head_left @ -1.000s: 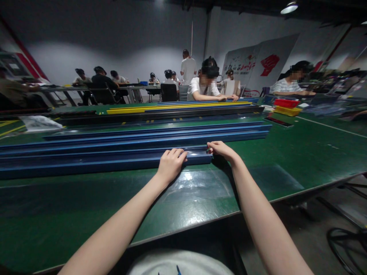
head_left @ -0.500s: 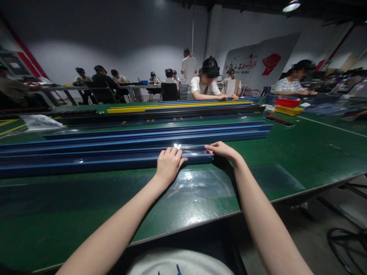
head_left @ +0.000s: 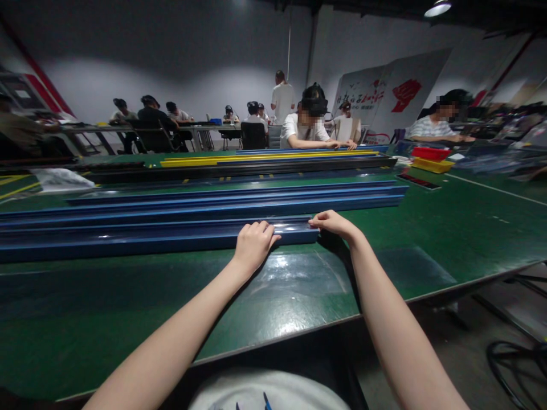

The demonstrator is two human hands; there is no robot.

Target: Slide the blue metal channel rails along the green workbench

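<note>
A long blue channel rail (head_left: 141, 239) lies across the green table (head_left: 427, 239), its right end near the middle of the view. My left hand (head_left: 253, 245) rests on the rail's near edge with its fingers curled over the top. My right hand (head_left: 334, 223) pinches the rail's right end, fingers closed on its tip. Two more long blue rails (head_left: 239, 202) lie side by side just behind it.
Yellow and dark rails (head_left: 273, 159) lie farther back. A red tray (head_left: 427, 154) on a yellow tray (head_left: 429, 165) stands at the right. Across the table sit a person in white (head_left: 305, 128) and one in stripes (head_left: 431, 128); others sit at far tables. The table's front edge runs below my forearms.
Both hands stay on the rail's right end. A bright glint on the rail above my left hand came and went. The view shifted slightly.
</note>
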